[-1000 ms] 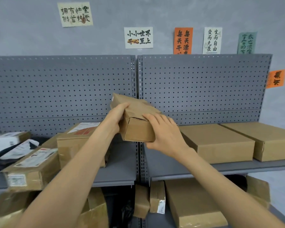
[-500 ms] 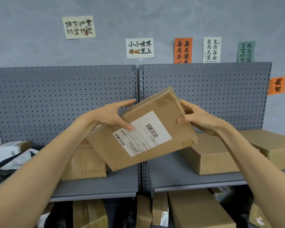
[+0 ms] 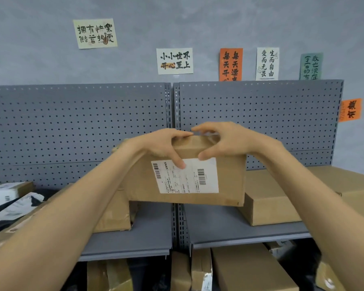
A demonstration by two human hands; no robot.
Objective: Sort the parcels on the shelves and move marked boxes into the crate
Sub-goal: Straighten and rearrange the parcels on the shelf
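A brown cardboard parcel [image 3: 229,181] is held upright above the grey shelf [image 3: 218,227], gripped along its top edge; its white barcoded label [image 3: 187,179] is turned toward the camera.

A parcel stockroom or sorting room: grey metal shelves [image 3: 139,234] with perforated back panels [image 3: 71,127] carry plain cardboard boxes [image 3: 269,198] and soft mailer bags [image 3: 17,206], a labelled box [image 3: 189,179] shows a barcoded shipping label, and handwritten paper notes [image 3: 174,60] hang on the bare grey wall [image 3: 40,59].
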